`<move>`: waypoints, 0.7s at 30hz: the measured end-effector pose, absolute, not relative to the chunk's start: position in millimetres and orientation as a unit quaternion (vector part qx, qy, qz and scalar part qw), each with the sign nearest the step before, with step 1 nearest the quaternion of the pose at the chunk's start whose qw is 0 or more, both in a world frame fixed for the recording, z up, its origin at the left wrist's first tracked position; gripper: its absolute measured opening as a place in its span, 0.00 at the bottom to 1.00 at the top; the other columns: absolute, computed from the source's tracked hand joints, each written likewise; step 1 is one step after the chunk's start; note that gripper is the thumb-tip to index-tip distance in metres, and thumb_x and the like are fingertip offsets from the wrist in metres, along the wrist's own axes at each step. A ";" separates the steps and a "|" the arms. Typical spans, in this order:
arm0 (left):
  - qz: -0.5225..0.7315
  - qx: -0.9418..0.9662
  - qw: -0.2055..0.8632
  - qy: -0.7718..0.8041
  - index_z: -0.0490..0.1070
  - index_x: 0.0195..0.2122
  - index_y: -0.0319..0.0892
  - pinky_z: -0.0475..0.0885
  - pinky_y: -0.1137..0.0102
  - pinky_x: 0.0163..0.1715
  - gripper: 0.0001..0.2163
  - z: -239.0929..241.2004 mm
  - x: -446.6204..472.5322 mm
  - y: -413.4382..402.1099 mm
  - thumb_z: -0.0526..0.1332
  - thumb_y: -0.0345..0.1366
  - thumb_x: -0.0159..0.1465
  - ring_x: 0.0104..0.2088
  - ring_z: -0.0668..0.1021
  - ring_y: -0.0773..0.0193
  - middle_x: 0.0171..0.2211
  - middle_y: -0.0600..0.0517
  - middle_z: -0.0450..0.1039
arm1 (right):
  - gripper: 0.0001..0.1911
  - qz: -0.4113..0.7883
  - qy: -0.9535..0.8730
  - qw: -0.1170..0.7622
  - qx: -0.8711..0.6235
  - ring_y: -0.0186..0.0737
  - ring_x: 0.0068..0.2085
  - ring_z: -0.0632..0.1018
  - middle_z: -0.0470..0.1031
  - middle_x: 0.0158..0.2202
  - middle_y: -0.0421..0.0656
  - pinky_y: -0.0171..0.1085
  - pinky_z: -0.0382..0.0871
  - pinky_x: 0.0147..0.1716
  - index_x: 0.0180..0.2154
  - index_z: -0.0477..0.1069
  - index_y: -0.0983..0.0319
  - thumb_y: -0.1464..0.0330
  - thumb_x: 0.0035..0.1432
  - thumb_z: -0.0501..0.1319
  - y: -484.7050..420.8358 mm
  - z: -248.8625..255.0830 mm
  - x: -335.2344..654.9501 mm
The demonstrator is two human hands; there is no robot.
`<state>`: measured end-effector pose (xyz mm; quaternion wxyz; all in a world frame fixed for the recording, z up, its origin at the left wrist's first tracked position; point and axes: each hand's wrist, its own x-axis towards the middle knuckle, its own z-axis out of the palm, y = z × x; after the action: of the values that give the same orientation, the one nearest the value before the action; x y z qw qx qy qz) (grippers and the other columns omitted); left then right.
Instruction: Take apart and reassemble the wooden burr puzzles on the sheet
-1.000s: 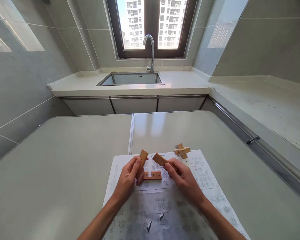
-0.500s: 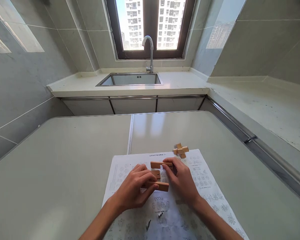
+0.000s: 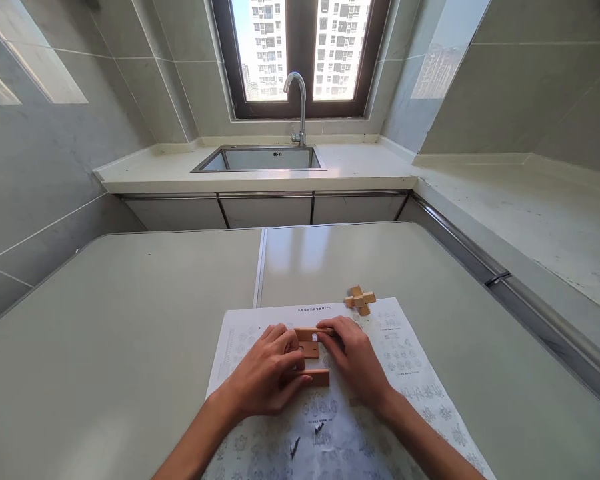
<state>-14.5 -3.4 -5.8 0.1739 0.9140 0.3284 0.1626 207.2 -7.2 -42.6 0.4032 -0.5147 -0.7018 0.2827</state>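
Observation:
My left hand [image 3: 270,373] pinches a flat wooden strip [image 3: 320,378] nearest me, its right end sticking out past my fingers. A second wooden strip [image 3: 305,334] stands on edge farther back, its right end held between the thumb and fingers of my right hand [image 3: 355,357]. Between the two strips lies a short wooden piece [image 3: 310,350], partly hidden by my left fingers. Whether the back strip touches that short piece, I cannot tell. All of this is over a printed paper sheet [image 3: 340,433] with small line drawings.
An interlocked wooden burr puzzle [image 3: 361,301] sits at the sheet's top edge. The sheet lies on a pale folding table [image 3: 145,333] with a seam [image 3: 261,267]. Behind it are a counter [image 3: 360,160], a sink [image 3: 270,159] and a tap [image 3: 303,107].
The back strip in my right hand has shifted left, beside the short piece. The near strip has moved slightly left and more of the short piece shows.

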 end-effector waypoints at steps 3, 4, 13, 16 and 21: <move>0.165 0.908 0.168 0.346 0.66 0.30 0.43 0.67 0.59 0.41 0.09 -6.9 -14.7 -3.5 0.62 0.35 0.68 0.38 0.67 0.56 0.37 0.47 0.69 | 0.08 0.275 -0.706 0.402 -0.514 0.51 0.47 0.77 0.78 0.44 0.47 0.50 0.73 0.48 0.46 0.76 0.57 0.68 0.73 0.58 -6.7 -45.6 206.9; 0.168 0.906 0.166 0.351 0.67 0.31 0.43 0.67 0.59 0.41 0.09 -7.5 -14.6 -3.5 0.62 0.36 0.68 0.38 0.68 0.55 0.37 0.47 0.69 | 0.08 0.272 -0.707 0.402 -0.514 0.51 0.48 0.76 0.77 0.44 0.47 0.50 0.73 0.49 0.46 0.76 0.57 0.68 0.73 0.58 -6.6 -46.9 206.7; 0.182 0.899 0.156 0.366 0.69 0.35 0.44 0.70 0.58 0.43 0.06 -11.2 -15.0 -2.6 0.65 0.36 0.66 0.41 0.70 0.53 0.42 0.46 0.70 | 0.12 0.239 -0.724 0.390 -0.515 0.53 0.49 0.76 0.75 0.45 0.48 0.51 0.74 0.49 0.49 0.79 0.55 0.65 0.74 0.57 -7.3 -53.4 206.9; 0.187 0.898 0.157 0.365 0.70 0.37 0.44 0.71 0.57 0.44 0.05 -10.7 -15.6 -2.9 0.66 0.35 0.65 0.42 0.71 0.53 0.43 0.46 0.71 | 0.12 0.242 -0.726 0.391 -0.511 0.53 0.49 0.76 0.76 0.45 0.48 0.51 0.74 0.49 0.49 0.79 0.54 0.65 0.74 0.57 -7.1 -53.3 207.2; 0.202 0.893 0.180 0.360 0.70 0.48 0.46 0.72 0.56 0.51 0.12 -8.5 -16.1 -3.0 0.67 0.35 0.65 0.50 0.72 0.50 0.52 0.45 0.72 | 0.11 0.257 -0.732 0.390 -0.495 0.52 0.49 0.76 0.77 0.45 0.47 0.50 0.74 0.49 0.48 0.77 0.55 0.67 0.74 0.56 -6.7 -50.6 205.2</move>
<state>-16.1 -3.0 -8.5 0.1801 0.8928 0.3600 0.2021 205.2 -6.7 -50.6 0.3900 -0.4952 -0.7325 0.2571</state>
